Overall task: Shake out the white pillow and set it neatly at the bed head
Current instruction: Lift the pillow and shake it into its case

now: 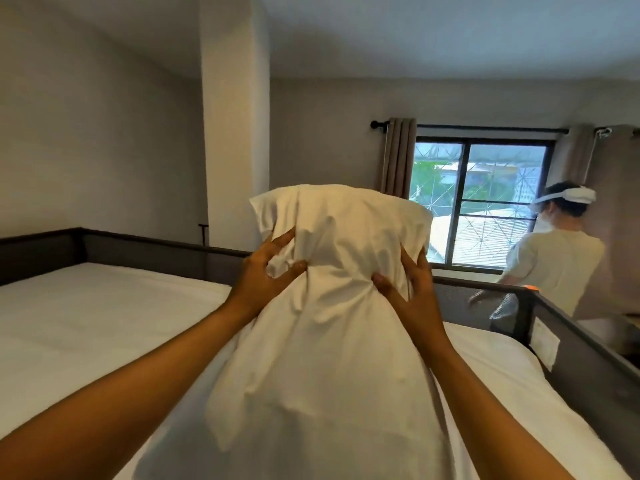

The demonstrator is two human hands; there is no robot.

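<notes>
Hands, the left hand (266, 271) and right hand (412, 289), each keep a clenched grip on the white pillow (332, 323), held upright above the bed (86, 323), its lower end probably hanging free; firm, even shakes would loosen the filling.

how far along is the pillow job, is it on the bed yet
Not yet. Done: the white pillow is picked up, and the mattress already has a smooth white sheet. In hand: the left hand and right hand each have a grip on the pillow's sides, bunching the fabric and holding it up over the bed, as for shaking. Left: laying it flat and straight against the dark bed frame at the head.
</notes>
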